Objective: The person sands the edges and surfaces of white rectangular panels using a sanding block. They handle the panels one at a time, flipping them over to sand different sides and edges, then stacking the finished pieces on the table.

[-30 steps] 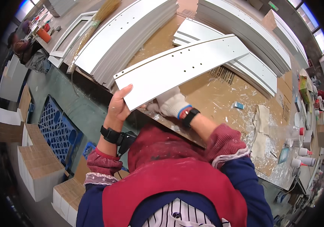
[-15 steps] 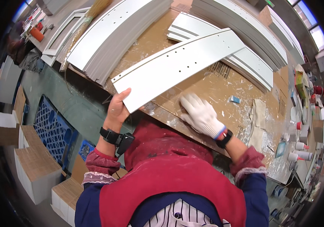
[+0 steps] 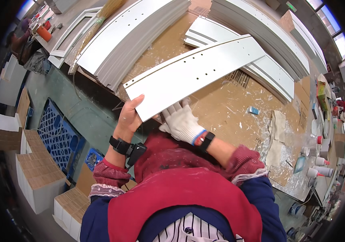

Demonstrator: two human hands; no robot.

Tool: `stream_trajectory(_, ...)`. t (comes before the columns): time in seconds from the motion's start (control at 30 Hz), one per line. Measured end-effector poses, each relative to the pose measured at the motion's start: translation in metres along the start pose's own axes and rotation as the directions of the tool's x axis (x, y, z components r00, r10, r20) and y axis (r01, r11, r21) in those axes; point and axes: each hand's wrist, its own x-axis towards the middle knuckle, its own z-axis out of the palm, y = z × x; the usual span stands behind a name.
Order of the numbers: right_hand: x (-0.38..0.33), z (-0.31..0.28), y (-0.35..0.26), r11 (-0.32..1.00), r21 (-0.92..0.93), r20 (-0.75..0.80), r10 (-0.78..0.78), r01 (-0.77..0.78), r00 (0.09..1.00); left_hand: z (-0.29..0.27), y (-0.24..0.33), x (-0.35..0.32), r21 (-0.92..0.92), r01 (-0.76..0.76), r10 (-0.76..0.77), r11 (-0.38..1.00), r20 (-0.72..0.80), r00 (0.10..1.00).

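In the head view, the long white panel [image 3: 180, 72], dotted with small holes and grooved along one long edge, slanted up and to the right, its near end jutting past the edge of the tabletop [image 3: 221, 109]. I had that near end pinched in my bare left hand [image 3: 131, 113], thumb on top and fingers underneath. My gloved right hand [image 3: 182, 124] was loosely spread at the tabletop's near edge, its fingertips by the panel's lower edge; I couldn't tell whether they touched it. The panel's far end lay across a few white boards [image 3: 277, 76]. Beyond, a tall stack of white panels [image 3: 136, 40] stood on the left, with another stack [image 3: 261, 36] on the right. To the right of my glove were a small blue box [image 3: 253, 110], a strip of pale cloth [image 3: 276, 137] and, farther over, white bottles with red tips [image 3: 321, 161]. Down to my left, a blue plastic pallet [image 3: 55, 131] leaned near some brown-topped stacks [image 3: 41, 171].
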Motion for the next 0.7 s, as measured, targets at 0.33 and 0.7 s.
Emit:
stream_trajectory(0.33,-0.098,0.028,0.008,0.992,0.098,-0.46,-0.031,0.085,0.887,-0.006,-0.038,-0.015,-0.009,0.036,-0.036,0.999,-0.051,0.998)
stream_trajectory(0.7,-0.116,-0.012,0.06,0.664,0.707,-0.219,0.533,-0.244,0.817,-0.018,-0.076,-0.045,-0.067,0.136,-0.141,0.989,-0.089,0.986)
